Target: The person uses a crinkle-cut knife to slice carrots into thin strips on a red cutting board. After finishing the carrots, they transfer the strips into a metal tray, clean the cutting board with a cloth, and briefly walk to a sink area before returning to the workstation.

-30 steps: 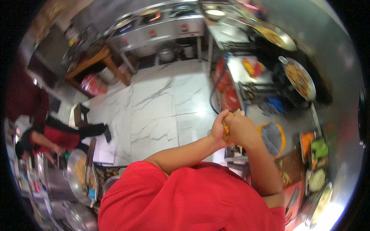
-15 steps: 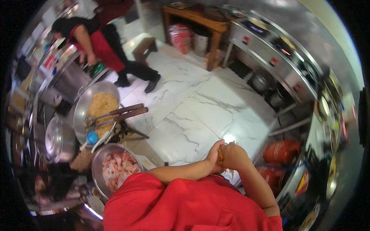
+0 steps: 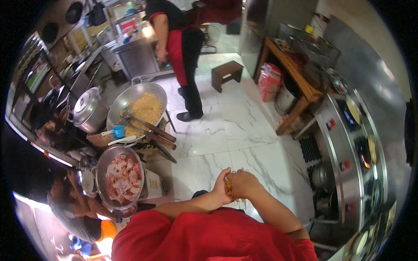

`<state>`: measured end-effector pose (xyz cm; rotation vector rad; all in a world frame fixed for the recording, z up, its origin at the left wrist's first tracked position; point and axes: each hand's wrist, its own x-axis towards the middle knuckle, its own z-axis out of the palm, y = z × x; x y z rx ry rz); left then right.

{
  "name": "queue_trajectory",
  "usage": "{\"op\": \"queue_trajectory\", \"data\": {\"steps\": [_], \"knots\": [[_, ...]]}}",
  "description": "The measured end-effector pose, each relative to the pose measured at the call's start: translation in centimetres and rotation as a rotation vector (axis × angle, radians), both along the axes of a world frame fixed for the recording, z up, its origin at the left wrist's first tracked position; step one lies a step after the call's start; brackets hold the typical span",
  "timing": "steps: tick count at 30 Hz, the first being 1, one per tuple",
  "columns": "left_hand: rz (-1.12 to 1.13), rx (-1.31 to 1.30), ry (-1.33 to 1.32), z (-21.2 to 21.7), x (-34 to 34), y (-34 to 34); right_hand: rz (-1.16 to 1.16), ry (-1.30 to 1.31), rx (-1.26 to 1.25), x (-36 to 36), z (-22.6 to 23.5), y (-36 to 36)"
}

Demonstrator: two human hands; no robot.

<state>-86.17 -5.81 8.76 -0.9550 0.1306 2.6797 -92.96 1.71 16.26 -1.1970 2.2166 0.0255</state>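
**Crumbly handful over the tiles: spills and slips are the main risks**

The white tiled floor (image 3: 250, 135) spreads beyond and below the hands, so any fallen piece could land there and make the tiles slick underfoot. At right, the long steel range (image 3: 342, 152) has a lit burner; turning that way with full hands could bring an arm too close to the flame. Far off, a co-worker (image 3: 191, 69) stands side-on, and an unseen step back might cause a bump.

At left, the wide pan (image 3: 126, 96) has wooden handles (image 3: 162, 140) jutting over its rim, easy for a passing hip to catch. Nearer, a metal bowl (image 3: 101, 172) holds raw meat (image 3: 125, 178); touching it could contaminate the hands.

The left hand (image 3: 221, 190) and right hand (image 3: 245, 185) are curled closed against each other, orange-brown food (image 3: 228, 186) pressed between them, near the person's chest. Some fingertips are hidden. Squeezing too hard could break the food; a slack grip could let bits drop through.
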Motion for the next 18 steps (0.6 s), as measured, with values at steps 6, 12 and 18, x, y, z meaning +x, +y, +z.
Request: {"op": "queue_trajectory", "data": {"steps": [6,12,18], "knots": [[0.168,0.075,0.136,-3.8,-7.0,-4.9,0.168,0.03,0.081,-7.7,0.0,-6.4],[0.254,0.158,0.238,-0.2,-13.8,-10.5,0.226,0.085,0.094,-14.2,2.4,-12.8],[0.343,0.031,0.142,0.3,-17.9,-14.8,0.336,0.075,0.05,-19.3,1.4,-18.1]]}}
